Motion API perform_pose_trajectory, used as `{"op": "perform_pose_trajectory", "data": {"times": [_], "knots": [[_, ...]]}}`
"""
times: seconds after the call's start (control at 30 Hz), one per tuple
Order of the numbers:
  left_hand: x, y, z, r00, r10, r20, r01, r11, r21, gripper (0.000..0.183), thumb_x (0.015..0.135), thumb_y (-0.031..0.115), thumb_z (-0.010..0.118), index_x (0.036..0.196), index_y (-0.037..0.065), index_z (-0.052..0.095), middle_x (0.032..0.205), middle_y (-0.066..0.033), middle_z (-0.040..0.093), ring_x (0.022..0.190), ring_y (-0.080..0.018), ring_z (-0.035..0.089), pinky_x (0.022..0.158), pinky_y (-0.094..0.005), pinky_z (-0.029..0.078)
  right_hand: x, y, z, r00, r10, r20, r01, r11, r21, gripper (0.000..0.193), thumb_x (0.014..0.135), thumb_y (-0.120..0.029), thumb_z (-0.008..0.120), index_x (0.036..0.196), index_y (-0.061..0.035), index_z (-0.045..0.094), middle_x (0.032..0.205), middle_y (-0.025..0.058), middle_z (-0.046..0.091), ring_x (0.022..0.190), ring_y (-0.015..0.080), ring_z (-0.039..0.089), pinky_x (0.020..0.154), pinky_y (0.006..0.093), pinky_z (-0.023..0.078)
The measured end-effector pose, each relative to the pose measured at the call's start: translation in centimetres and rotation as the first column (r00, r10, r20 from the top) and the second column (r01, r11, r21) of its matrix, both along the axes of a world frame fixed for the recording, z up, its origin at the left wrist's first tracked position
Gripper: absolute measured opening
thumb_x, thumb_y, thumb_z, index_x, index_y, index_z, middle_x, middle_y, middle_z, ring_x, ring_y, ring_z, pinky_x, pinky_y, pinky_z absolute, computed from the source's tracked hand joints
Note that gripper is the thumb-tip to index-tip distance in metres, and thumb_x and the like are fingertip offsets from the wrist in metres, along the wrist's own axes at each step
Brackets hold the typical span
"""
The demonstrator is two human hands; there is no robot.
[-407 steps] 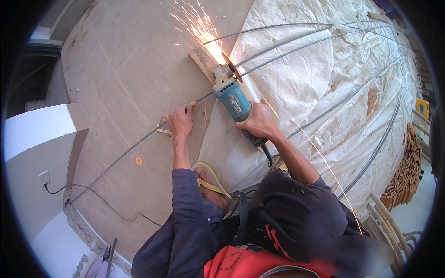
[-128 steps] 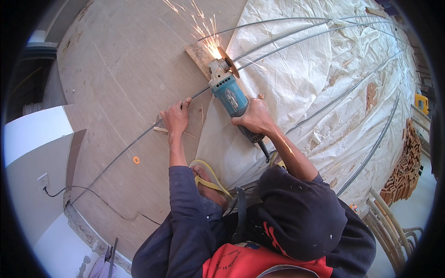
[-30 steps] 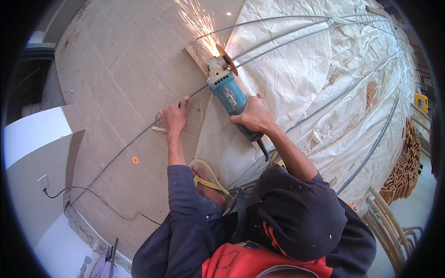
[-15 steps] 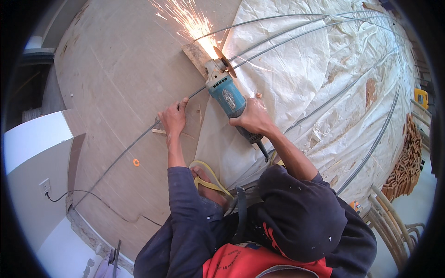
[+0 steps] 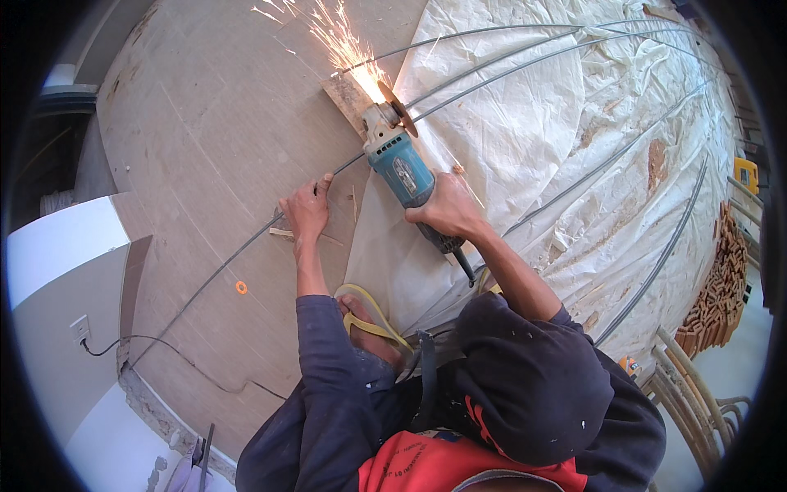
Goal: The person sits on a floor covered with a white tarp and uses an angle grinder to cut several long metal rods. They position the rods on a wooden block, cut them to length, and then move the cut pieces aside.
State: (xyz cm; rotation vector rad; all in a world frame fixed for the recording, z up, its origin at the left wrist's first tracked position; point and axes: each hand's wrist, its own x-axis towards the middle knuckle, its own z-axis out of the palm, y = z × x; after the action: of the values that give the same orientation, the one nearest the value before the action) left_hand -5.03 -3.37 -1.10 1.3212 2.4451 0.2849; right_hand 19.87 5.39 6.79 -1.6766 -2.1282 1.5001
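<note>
My right hand is wrapped round the body of a teal angle grinder, its thumb across the dark rear part. The grinder's brown disc meets a metal rod, and bright sparks fly off toward the far side. My left hand is closed on the thin grey metal rod, to the left of the grinder. This rod slants from the near left up to the grinder head, which hides part of it. Under the cutting spot lies a piece of wooden board.
Several long metal rods stretch over a crumpled white sheet on the right. A power cord runs from a wall socket. An orange ring lies on the tiled floor. Stacked bricks stand far right, near my sandalled foot's side.
The spray of sparks has changed shape and looks a little thinner. Both hands, the grinder and the rod stay nearly where they were.
</note>
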Motion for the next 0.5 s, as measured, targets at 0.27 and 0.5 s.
{"op": "perform_pose_trajectory", "data": {"times": [0.27, 0.5], "knots": [[0.0, 0.0, -0.1, 1.000, -0.011, 0.002, 0.011, 0.999, 0.032, 0.065, 0.095, 0.060, 0.042, 0.075, 0.002, 0.063, 0.075, -0.0217, 0.063, 0.078, -0.0408, 0.059, 0.081, -0.0463, 0.034, -0.1, 0.2, -0.3, 1.000, -0.006, 0.019, 0.007, 1.000, -0.018, 0.060, 0.055, -0.034, 0.076, 0.086, 0.0152, 0.062, 0.076, 0.0281, 0.065, 0.074, 0.0366, 0.067, 0.073, 0.0420, 0.053], [-0.3, -0.3, -0.5, 1.000, -0.020, -0.012, 0.021, 0.999, 0.048, 0.064, 0.095, 0.060, 0.041, 0.075, 0.003, 0.062, 0.073, -0.0212, 0.062, 0.077, -0.0416, 0.058, 0.079, -0.0467, 0.035, -0.4, 0.1, -0.2, 0.999, -0.025, 0.023, 0.025, 1.000, 0.016, 0.056, 0.055, -0.034, 0.076, 0.080, 0.0150, 0.063, 0.075, 0.0282, 0.065, 0.075, 0.0365, 0.067, 0.074, 0.0417, 0.053]]}}
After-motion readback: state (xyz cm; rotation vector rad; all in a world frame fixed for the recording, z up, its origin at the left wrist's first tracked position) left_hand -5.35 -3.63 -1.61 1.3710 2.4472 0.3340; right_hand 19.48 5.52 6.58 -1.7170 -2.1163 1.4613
